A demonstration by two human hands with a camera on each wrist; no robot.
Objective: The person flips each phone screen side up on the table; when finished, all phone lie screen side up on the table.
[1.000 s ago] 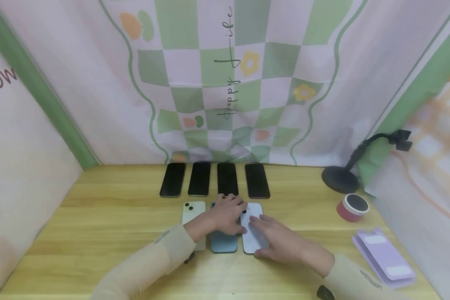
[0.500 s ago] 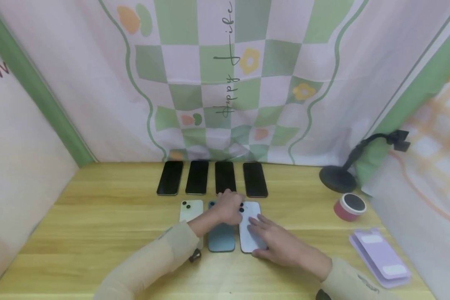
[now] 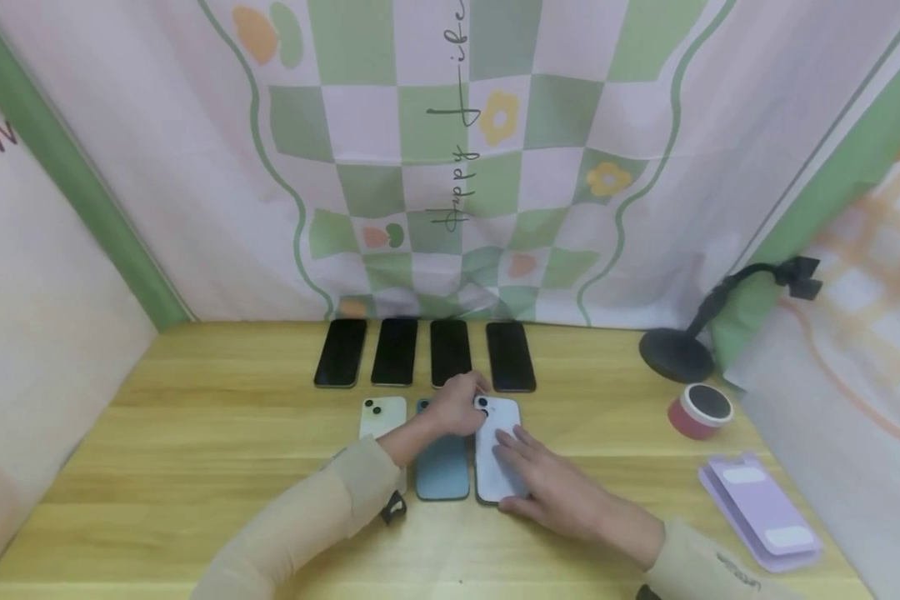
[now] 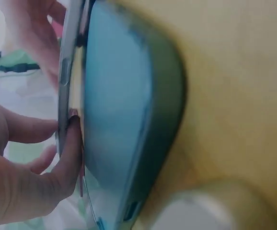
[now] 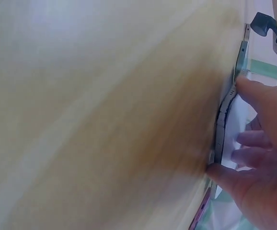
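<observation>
A pale lilac smartphone (image 3: 491, 471) lies back up on the table in front of me. My left hand (image 3: 457, 405) reaches over a teal smartphone (image 3: 442, 479) and pinches the lilac phone's far left edge near its camera lenses. In the left wrist view, thumb and fingers sit on either side of that phone's thin grey rim (image 4: 64, 72). My right hand (image 3: 558, 492) grips the lilac phone from the right, fingers on its back, thumb at the near edge. Left of the teal phone, a cream smartphone (image 3: 382, 417) is partly hidden by the left sleeve.
Several black-screened phones stand in a row behind, the rightmost one (image 3: 511, 357) just beyond the lilac phone. To the right are a black stand (image 3: 677, 354), a pink-and-white round tub (image 3: 700, 411) and a lilac folding holder (image 3: 761, 512). A curtain hangs at the table's back edge.
The lilac phone has shifted slightly left and away from me, closer to the teal one. My left hand has gone from spread over the teal phone to pinching the lilac phone's far edge.
</observation>
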